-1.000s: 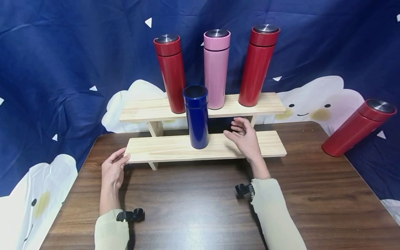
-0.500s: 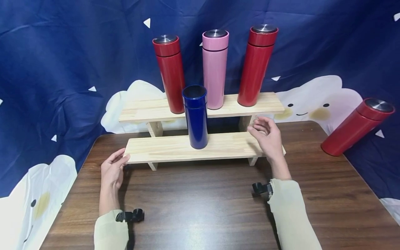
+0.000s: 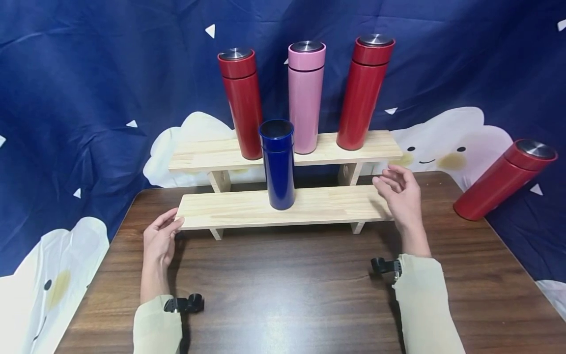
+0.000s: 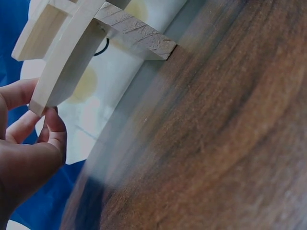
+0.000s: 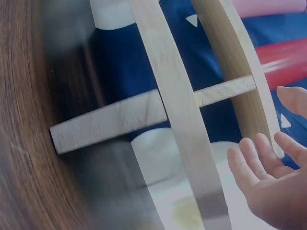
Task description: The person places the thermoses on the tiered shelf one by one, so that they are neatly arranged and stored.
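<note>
A two-tier wooden shelf [image 3: 234, 209] stands on the table. My left hand [image 3: 160, 240] pinches the left end of its lower board; in the left wrist view the fingers [image 4: 55, 129] lie on both sides of the board's corner [image 4: 41, 100]. A dark blue bottle [image 3: 280, 172] stands upright near the middle of the lower board. My right hand [image 3: 401, 199], holding nothing, overlaps the right end of that board, its fingers loosely bent. On the upper tier stand a red bottle [image 3: 243, 108], a pink bottle [image 3: 305, 103] and another red bottle [image 3: 366, 98].
A further red bottle [image 3: 504, 182] stands at the right edge of the brown wooden table [image 3: 283, 290], appearing tilted in the head view. Behind everything hangs a blue cloth [image 3: 110, 73] with white clouds and triangles. Each wrist wears a small black camera [image 3: 194, 303].
My right hand has moved rightward from beside the blue bottle to the right end of the lower board. My left hand and the bottles have stayed in place.
</note>
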Demonstrator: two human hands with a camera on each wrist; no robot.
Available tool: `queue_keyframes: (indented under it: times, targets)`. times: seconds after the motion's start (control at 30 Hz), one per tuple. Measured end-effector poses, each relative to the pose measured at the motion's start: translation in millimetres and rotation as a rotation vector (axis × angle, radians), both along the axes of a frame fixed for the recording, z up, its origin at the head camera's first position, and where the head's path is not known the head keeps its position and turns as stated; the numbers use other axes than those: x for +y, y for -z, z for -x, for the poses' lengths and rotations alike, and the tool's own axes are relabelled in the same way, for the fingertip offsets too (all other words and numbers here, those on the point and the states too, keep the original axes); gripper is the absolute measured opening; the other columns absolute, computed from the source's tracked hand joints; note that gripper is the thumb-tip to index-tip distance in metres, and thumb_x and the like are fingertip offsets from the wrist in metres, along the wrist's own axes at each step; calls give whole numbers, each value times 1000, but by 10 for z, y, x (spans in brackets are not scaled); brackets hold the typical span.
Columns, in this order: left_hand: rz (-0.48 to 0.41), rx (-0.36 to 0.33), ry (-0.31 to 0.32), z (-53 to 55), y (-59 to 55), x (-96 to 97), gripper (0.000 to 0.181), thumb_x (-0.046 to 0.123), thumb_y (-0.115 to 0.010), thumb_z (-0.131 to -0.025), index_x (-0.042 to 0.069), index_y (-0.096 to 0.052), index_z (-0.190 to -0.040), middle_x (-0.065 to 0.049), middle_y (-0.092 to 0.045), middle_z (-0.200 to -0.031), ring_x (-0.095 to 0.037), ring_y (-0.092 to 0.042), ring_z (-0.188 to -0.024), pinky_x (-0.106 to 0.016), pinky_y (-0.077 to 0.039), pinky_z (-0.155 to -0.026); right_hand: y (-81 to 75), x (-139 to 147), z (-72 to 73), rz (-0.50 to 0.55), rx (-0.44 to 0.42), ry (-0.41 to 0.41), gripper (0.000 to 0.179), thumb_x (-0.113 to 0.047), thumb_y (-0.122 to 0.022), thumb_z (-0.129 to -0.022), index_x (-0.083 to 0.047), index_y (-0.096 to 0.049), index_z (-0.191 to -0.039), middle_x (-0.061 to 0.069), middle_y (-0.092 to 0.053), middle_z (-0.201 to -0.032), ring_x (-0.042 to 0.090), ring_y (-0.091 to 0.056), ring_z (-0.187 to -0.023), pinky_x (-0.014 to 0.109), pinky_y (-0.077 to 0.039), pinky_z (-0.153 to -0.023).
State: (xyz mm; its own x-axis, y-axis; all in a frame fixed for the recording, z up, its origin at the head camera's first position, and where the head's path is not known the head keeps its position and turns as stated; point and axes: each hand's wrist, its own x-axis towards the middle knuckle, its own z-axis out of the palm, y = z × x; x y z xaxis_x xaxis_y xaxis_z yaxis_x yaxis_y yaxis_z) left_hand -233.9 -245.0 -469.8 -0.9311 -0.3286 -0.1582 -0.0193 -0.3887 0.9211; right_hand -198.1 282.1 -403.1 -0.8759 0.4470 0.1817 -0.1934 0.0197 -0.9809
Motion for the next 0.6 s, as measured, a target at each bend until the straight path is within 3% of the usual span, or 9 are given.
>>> queue_keyframes:
  times: [0.37,0.6]
  targets:
    - [-11,-4,5,1,-9,4,27,-18,-69,-85,0,-75,-105,-6,-63,-90,-14,-61,-78,-20,-50,-65,7,314,-113,206,26,106,47,9,-73,-86,-10,-56,-125,4,-63,-111,11,-64,-96,14,-54,-79]
    - [-7,-10,4,-11,-22,1,27,-17,-70,-85,1,-76,-104,-7,-63,-91,-14,-61,-78,-20,-50,-65,36,504,-168,325,75,162,48,14,-73,-83,-6,-57,-124,9,-66,-105,14,-68,-88,21,-58,-73]
